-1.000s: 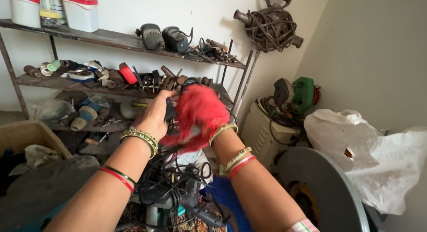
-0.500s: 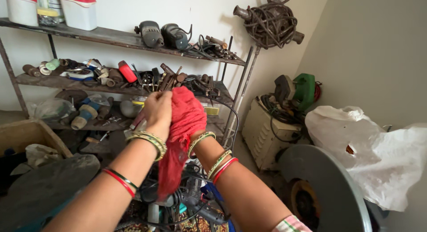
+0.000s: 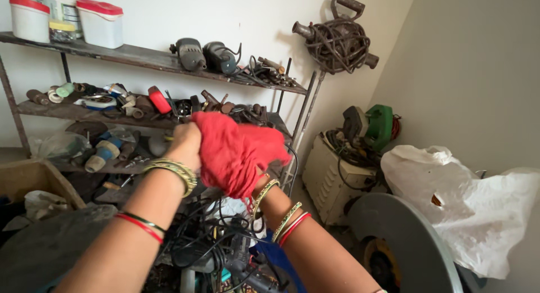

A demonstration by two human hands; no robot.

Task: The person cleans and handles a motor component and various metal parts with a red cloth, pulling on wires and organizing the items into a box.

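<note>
Both forearms extend forward and upward; left hand (image 3: 184,142) clenched, knuckles away; right hand (image 3: 256,183) mostly hidden — grip state indeterminate.

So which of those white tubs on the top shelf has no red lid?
The middle tub, set back between the two red-lidded tubs; its top runs out of view.

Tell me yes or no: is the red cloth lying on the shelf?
No, both hands, the left hand mainly, hold the red cloth up.
</note>
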